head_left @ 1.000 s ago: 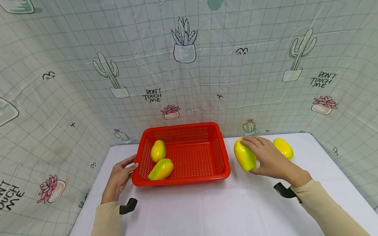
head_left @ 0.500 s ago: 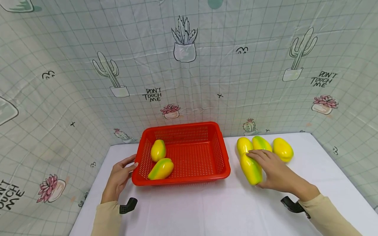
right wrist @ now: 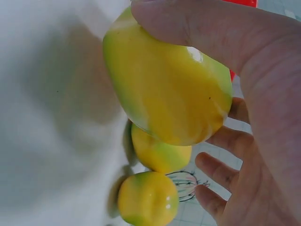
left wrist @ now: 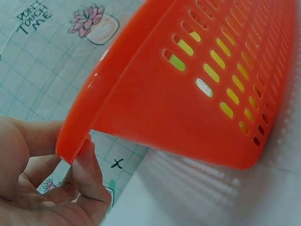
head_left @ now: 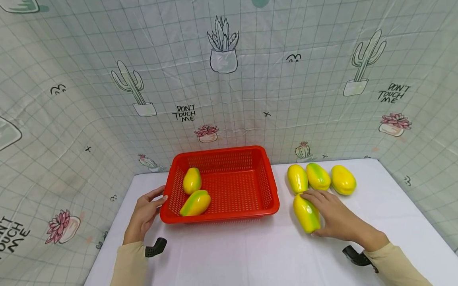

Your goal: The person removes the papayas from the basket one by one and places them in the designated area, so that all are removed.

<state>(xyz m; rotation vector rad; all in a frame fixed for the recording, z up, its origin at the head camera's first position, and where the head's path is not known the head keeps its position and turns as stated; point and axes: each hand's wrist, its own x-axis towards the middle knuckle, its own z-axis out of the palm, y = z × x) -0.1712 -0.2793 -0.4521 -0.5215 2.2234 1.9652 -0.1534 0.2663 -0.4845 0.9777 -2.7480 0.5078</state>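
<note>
My left hand [head_left: 144, 212] pinches the left rim of a red perforated plastic basket [head_left: 225, 218]; thumb and finger close on that rim in the left wrist view. Inside the basket, toward its left end, lie two yellow-green mangoes, the rear one [head_left: 192, 181] upright in view and the front one [head_left: 195, 203] slanted. To the basket's right, my right hand [head_left: 336, 216] grips another mango [head_left: 306, 214] between thumb and fingertips. The right wrist view shows this held mango [right wrist: 164, 89] large, with a shadow on the cloth beside it.
Three more mangoes stand in a row behind my right hand: a left one [head_left: 297, 178], a middle one [head_left: 318, 176] and a right one [head_left: 343, 180]. White cloth [head_left: 229, 254] covers the table. A grid-patterned curtain [head_left: 250, 91] with cactus drawings rises behind it.
My right hand has drawn the gripped mango toward the table's front and slightly right, uncovering the row behind. The left hand keeps its hold on the basket.
</note>
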